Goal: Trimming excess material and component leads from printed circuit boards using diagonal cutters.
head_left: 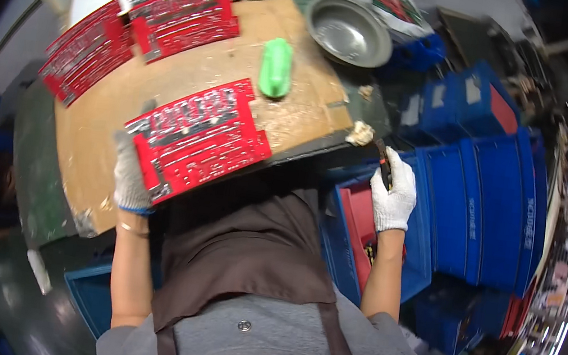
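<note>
Grey shirt and brown apron lie nearest; beyond them, the gloved left hand pinches the left edge of a red circuit board at the near side of the tabletop, some fingers hidden behind it. The gloved right hand is wrapped round a dark-and-orange tool by a blue bin, while a green object and a metal bowl sit farther back.

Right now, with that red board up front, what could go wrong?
1. The left hand grips the red board at its left end, by the table's front edge; it might slip or flex.
2. The right hand holds a dark-handled tool above a blue bin; if dropped, it could land inside.
</note>
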